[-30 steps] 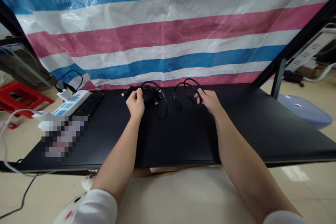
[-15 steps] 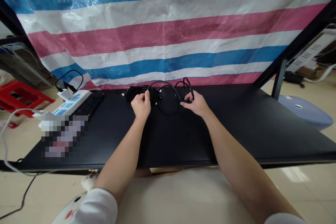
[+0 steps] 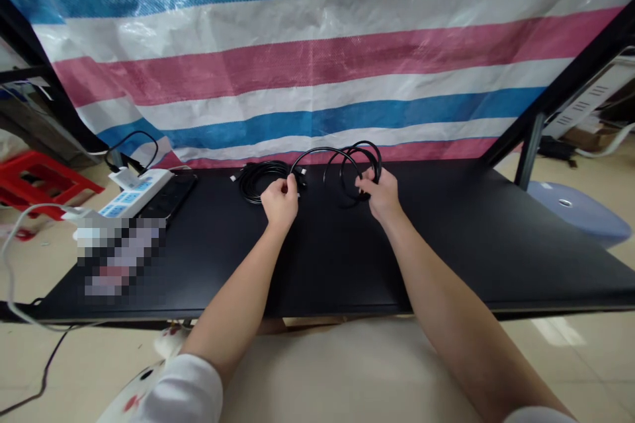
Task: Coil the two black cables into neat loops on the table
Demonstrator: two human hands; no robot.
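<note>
A black cable [image 3: 322,149] arcs between my two hands above the black table. My left hand [image 3: 280,201] pinches one stretch of it between thumb and fingers. Loops of the same cable hang from my right hand [image 3: 381,193], whose fingers are closed around them. Just behind my left hand lies a coiled bundle of black cable [image 3: 251,185] with pale plugs at its edges; my hand hides part of it.
On the table's [image 3: 327,264] left side are a white power strip [image 3: 136,193] with plugs in it and a dark phone-like slab [image 3: 173,197]. A striped tarp [image 3: 317,66] hangs behind. A red stool [image 3: 40,178] and a bluish lid [image 3: 575,208] flank the table.
My left hand has shifted slightly right, uncovering more of the coiled bundle. My right hand has moved a little right and closed on the loops, which now stand fuller and rounder.
</note>
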